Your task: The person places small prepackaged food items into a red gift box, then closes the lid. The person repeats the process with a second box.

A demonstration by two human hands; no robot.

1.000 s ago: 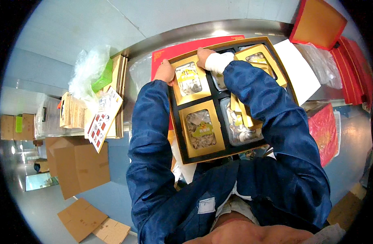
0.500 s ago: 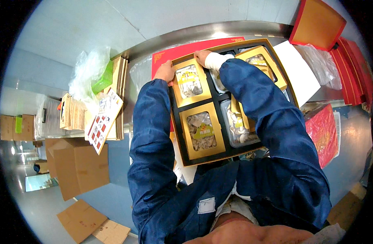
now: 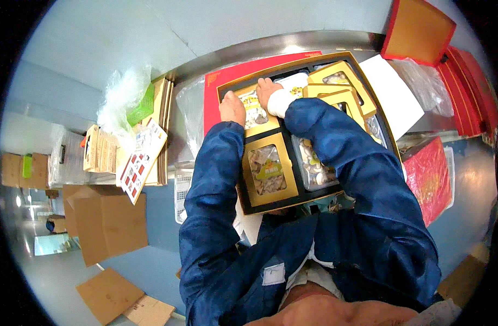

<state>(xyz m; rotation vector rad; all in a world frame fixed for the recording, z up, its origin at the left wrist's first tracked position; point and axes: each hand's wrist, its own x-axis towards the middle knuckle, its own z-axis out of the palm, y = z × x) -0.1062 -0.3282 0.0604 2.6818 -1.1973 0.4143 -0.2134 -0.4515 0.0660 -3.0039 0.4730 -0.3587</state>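
A shallow gift box (image 3: 377,98) with a black divided insert lies tilted before me, holding clear packs of dried pieces, perhaps mushrooms. In its far-left compartment a gold window frame (image 3: 262,128) surrounds one pack. My left hand (image 3: 232,108) is closed at that frame's left edge, fingers curled and partly hidden. At its right edge my right hand (image 3: 267,91) is closed too, fingers bent down. Below them another gold frame (image 3: 252,173) surrounds a pack. A clear pack (image 3: 317,171) without a frame sits beside it. Several loose gold frames (image 3: 355,111) lie on the right side, partly under my right forearm.
A red lid or panel (image 3: 211,100) and a white sheet (image 3: 394,95) lie beneath the box. Stacked boards, a green basket (image 3: 142,106) and clear plastic (image 3: 118,100) stand left. Red boxes (image 3: 466,92) are at right; a cardboard carton (image 3: 110,223) is on the floor.
Both hands have shifted toward me and lie over the far-left frame's sides. The box has turned slightly. Loose gold frames on its right show more.
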